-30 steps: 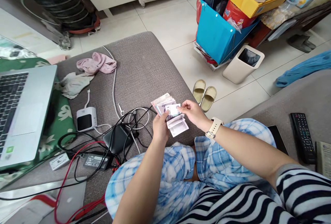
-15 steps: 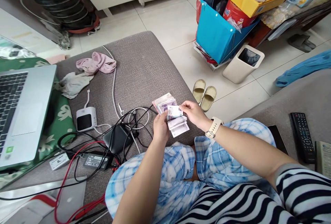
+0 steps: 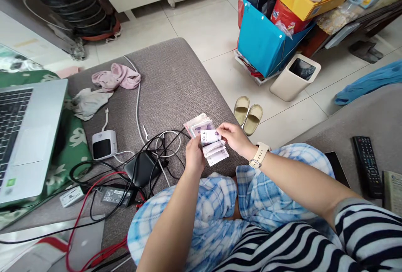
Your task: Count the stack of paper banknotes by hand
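Note:
A fanned bundle of banknotes [image 3: 196, 124] lies in my left hand [image 3: 194, 154], whose thumb presses on the notes from the left. The far notes are purple and pinkish. Lower ends of several paler notes [image 3: 217, 156] hang folded over toward my lap. At the right edge of the top note [image 3: 210, 137], my right hand [image 3: 234, 137] has its thumb and forefinger pinched together on the paper. A cream watch [image 3: 260, 154] is on the right wrist. Fingers beneath the bundle are hidden.
Tangled black cables [image 3: 157, 154], a black box-shaped device [image 3: 143, 168] and a white charger [image 3: 104, 144] lie left of my hands on the grey sofa [image 3: 169, 79]. A laptop [image 3: 34, 138] is further left. Slippers [image 3: 253, 119] and a bin [image 3: 295, 77] stand on the floor; a remote [image 3: 367, 166] lies right.
The top note has swung slightly left and lies flatter across the bundle, showing more of its printed face. My right fingertips have shifted a little left; my left hand stays nearly still.

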Tool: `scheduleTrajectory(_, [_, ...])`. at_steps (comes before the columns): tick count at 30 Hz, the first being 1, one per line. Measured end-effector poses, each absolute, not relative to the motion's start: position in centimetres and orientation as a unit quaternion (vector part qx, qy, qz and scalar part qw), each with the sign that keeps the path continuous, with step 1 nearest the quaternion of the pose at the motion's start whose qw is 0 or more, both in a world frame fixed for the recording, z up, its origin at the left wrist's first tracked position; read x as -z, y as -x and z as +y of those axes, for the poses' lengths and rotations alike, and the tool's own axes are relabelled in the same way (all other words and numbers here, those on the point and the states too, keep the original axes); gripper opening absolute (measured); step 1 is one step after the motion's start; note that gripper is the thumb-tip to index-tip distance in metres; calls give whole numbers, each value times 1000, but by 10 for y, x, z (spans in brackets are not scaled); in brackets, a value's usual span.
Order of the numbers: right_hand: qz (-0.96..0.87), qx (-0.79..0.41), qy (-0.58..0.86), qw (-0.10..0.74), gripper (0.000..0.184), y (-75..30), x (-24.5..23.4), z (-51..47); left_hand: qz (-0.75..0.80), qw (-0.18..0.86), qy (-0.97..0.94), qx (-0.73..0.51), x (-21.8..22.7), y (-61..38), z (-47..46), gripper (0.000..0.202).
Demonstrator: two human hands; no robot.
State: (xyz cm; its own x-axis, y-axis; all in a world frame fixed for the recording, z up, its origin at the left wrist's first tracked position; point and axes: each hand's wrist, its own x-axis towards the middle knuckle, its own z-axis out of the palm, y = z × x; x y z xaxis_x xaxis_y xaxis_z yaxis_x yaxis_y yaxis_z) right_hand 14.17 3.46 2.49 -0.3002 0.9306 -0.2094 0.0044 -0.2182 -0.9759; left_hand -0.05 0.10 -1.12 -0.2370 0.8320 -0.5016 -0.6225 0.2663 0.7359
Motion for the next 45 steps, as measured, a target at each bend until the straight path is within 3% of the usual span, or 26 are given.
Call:
scheduleTrajectory(23, [-494,-658,436,365,26,-141,-19,35,504,608,-94,-605,8,-1,1,29])
scheduleTrajectory(45, [-519,-565,537,351,19,-145,-5,39,509,617,-114,-590,2,-3,0,34])
